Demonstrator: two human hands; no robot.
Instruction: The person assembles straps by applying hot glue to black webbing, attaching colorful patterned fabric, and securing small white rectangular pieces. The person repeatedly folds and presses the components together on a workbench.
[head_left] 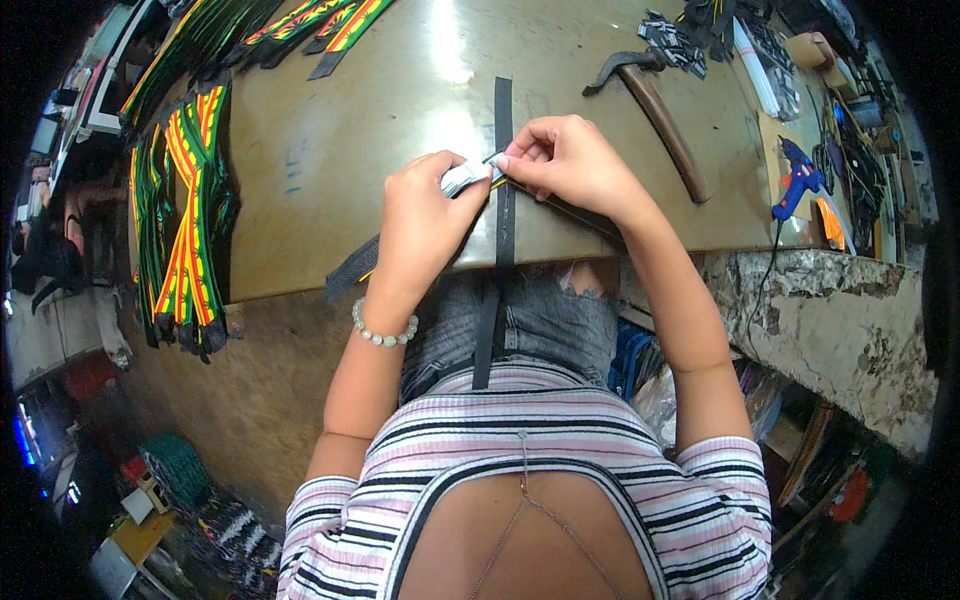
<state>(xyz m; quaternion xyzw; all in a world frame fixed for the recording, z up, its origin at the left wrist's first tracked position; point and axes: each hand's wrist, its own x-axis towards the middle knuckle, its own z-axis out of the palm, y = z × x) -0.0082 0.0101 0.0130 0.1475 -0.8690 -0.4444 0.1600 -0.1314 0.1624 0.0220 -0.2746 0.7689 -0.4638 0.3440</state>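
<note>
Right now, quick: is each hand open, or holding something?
Left hand: closed, holding a small white bundle.
Right hand: closed in a pinch over the black strap; what it grips can't be told.

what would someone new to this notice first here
Probably the bright green, red and yellow patterned straps at the left of the table. Then the left hand and right hand, close together around a dark strap mid-picture, and the blue glue gun at right.
</note>
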